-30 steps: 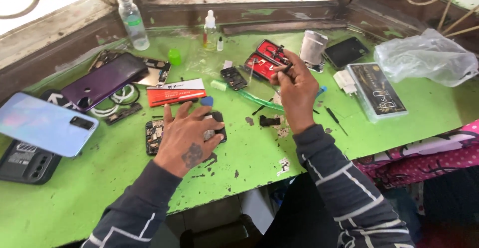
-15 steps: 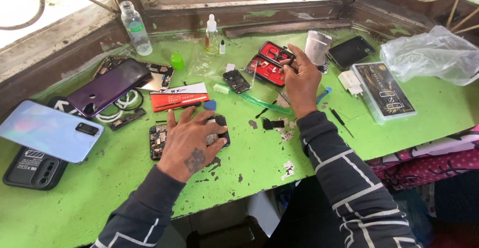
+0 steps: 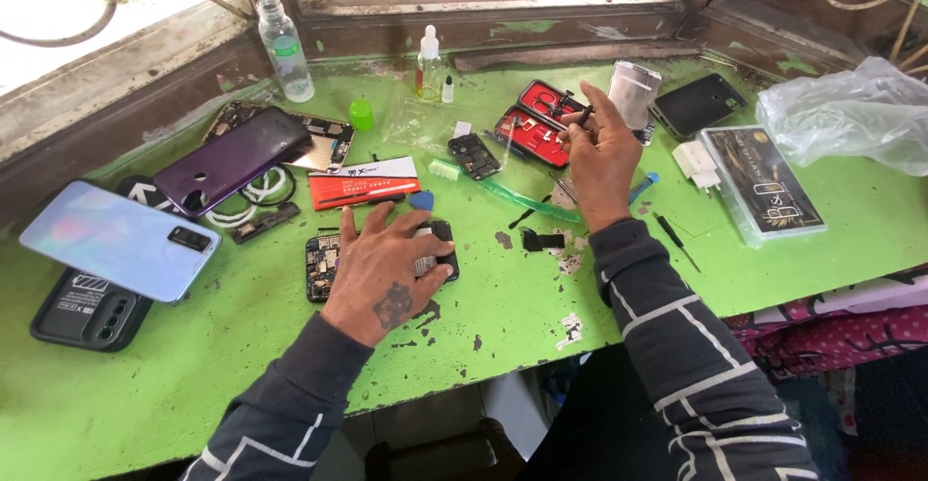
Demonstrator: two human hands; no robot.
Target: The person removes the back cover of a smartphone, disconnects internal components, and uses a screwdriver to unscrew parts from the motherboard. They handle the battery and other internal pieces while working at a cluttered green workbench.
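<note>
The right hand (image 3: 601, 152) has lifted off the red tool case (image 3: 537, 123), now holding a thin tool (image 3: 578, 118).

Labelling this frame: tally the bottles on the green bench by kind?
Large clear plastic bottle with green label: 1
Small clear dropper bottle with white cap: 1
Tiny white bottle: 1
Total: 3
</note>
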